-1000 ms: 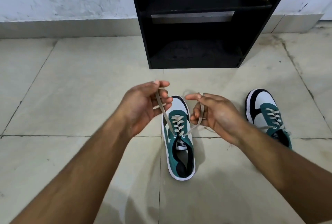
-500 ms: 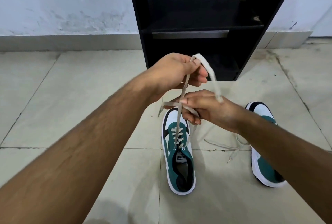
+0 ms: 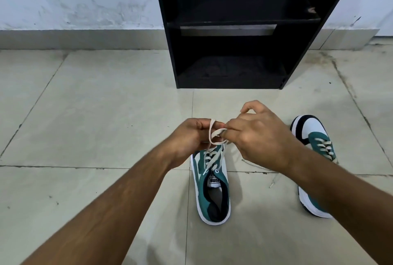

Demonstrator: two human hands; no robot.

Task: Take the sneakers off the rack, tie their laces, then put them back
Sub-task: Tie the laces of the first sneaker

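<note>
A green, white and black sneaker (image 3: 213, 196) stands on the floor in front of me, toe pointing at the rack. Its beige laces (image 3: 214, 135) rise from the eyelets into both hands. My left hand (image 3: 189, 139) pinches a loop of lace, and my right hand (image 3: 255, 135) pinches the other strand across it, just above the shoe's toe. The second sneaker (image 3: 314, 143) lies to the right, partly hidden by my right forearm, with a loose lace end (image 3: 274, 180) trailing on the floor.
A black open shoe rack (image 3: 231, 37) stands against the white wall straight ahead, its two visible shelves holding no shoes. Beige floor tiles (image 3: 95, 116) with dark grout lines spread to the left and right.
Both hands came down from in front of the rack to just above the sneaker's toe. The long raised lace is now a small loop between my fingertips.
</note>
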